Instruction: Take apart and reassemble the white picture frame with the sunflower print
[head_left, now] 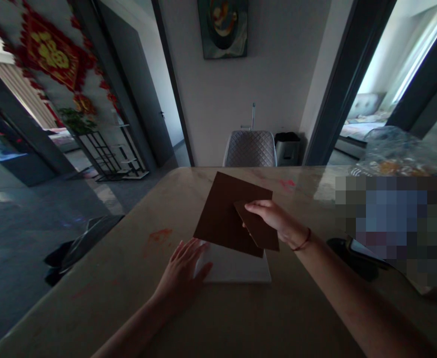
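A large square of dark brown card (222, 214) lies tilted across a white flat board or pad (237, 266) on the table, overhanging its far edge. My right hand (269, 216) holds a smaller dark brown card piece (259, 228) pinched over the large square's right side. My left hand (181, 273) rests flat with its fingers spread against the white board's left edge, just below the large square. The board's far part is hidden under the brown card.
The pale marble tabletop (102, 258) has reddish stains and a curved far edge. A black phone-like object (364, 251) lies at the right, near a clear plastic bag (390, 154). A quilted grey chair (250, 149) and a dark bin (287, 149) stand beyond.
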A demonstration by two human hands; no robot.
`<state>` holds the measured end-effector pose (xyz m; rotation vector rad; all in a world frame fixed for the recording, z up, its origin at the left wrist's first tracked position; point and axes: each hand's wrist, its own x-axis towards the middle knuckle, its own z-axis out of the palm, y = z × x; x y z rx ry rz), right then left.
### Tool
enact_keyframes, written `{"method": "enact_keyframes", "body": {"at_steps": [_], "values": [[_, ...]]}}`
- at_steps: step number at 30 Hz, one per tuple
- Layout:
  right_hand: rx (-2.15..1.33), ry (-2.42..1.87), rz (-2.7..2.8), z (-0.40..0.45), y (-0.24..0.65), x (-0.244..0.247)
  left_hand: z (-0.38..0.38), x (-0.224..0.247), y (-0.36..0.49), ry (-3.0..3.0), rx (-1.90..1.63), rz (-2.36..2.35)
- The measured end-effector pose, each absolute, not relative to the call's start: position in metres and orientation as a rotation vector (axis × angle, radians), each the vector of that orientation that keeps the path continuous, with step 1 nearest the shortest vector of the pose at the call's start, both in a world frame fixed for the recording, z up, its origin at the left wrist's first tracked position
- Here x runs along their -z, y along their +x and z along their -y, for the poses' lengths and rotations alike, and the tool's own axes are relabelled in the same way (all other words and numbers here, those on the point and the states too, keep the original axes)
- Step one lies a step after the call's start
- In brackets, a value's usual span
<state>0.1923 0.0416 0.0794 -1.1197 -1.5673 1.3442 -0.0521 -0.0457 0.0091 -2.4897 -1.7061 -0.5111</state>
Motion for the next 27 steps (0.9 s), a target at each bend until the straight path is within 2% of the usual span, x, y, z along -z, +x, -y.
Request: {"method": "enact_keyframes", "body": {"at_steps": [4,8,13,16,21,27], "values": [[-1.706,-1.059,1.277,-0.030,0.181,-0.079,0.047,-0.011,-0.049,-2.318,0.849,1.886],[-1.809,-1.073,1.106,-0.027,0.171,-0.067,0.048,-0.014,-0.045,-2.278,1.204,2.096],[-1.815,-1.117,1.181,-0.032,0.169,-0.054,0.045,-0.021,-0.043,-2.217,1.494,2.268],[-1.737,-1.159,1.272,-0.037,0.171,-0.049,0.044,-0.025,-0.041,-2.177,1.531,2.258],[-1.390,-1.337,1.425,-0.046,0.175,-0.043,0.050,-0.030,-0.036,-2.290,1.534,2.209],[-1.403,-1.261,1.697,-0.055,0.184,-0.037,0.062,-0.030,-0.040,-2.241,1.466,2.024]]}}
